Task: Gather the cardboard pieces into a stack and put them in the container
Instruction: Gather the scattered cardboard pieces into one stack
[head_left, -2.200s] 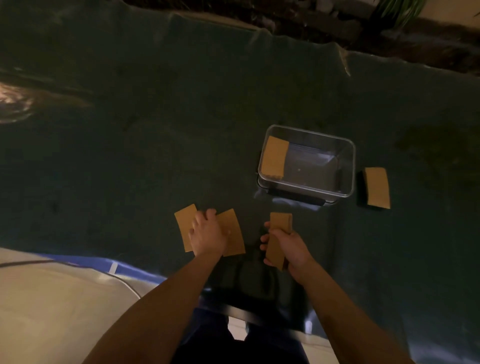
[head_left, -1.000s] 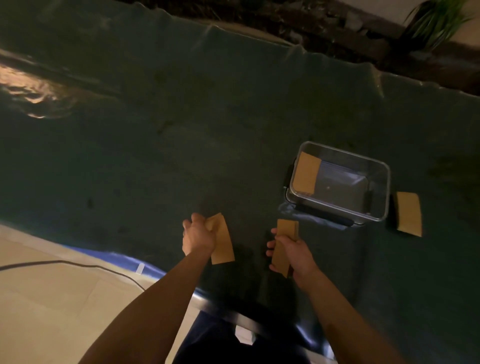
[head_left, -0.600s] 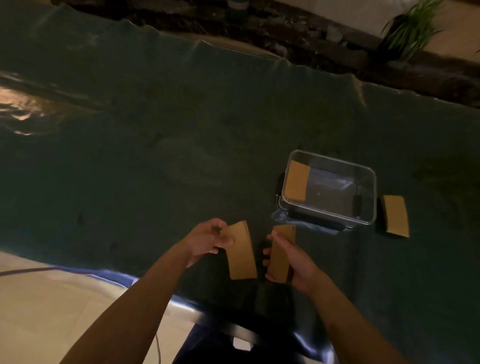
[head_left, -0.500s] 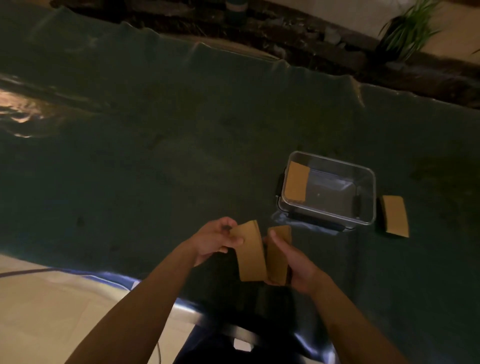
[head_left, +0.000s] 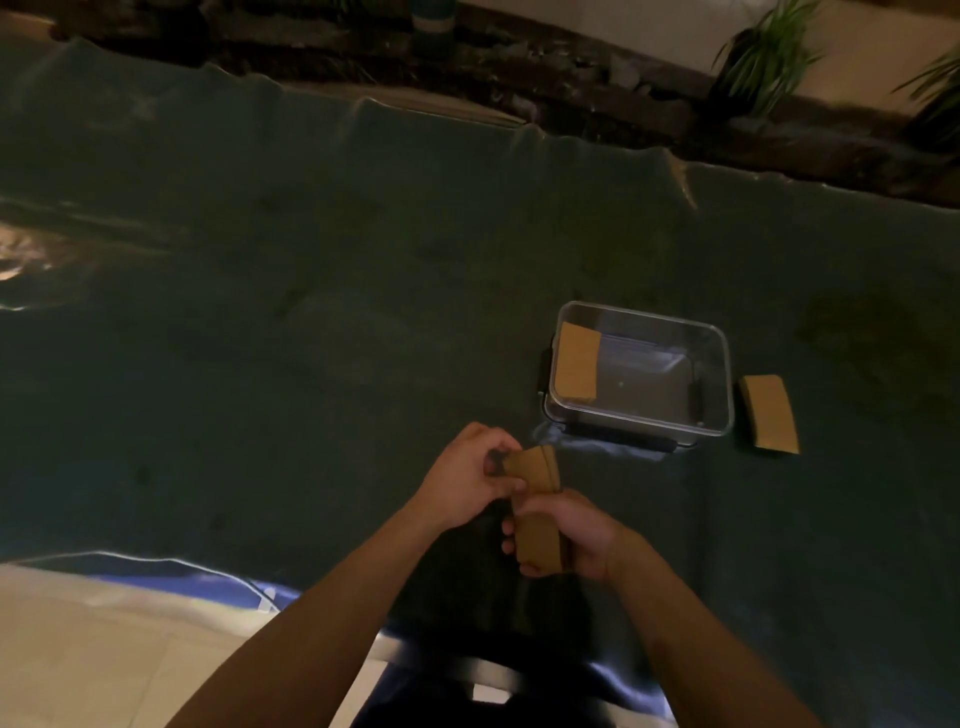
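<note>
Both hands hold a small stack of brown cardboard pieces (head_left: 536, 470) upright above the dark green cloth. My left hand (head_left: 470, 480) pinches the stack's upper left edge. My right hand (head_left: 563, 535) wraps around its lower half. A clear plastic container (head_left: 724, 384) stands just beyond, to the right, with one cardboard piece (head_left: 576, 368) leaning inside against its left wall. Another cardboard piece (head_left: 769, 413) lies flat on the cloth, right of the container.
The dark green cloth (head_left: 311, 338) covers the whole work surface, with wrinkles along its far edge. Near me its blue underside (head_left: 171, 571) folds over the table's front edge. Potted plants (head_left: 763, 57) and dark clutter sit beyond the far edge.
My left hand gathered the pieces at the left off the cloth and carried them right. They now sit against the piece in my right hand as one stack.
</note>
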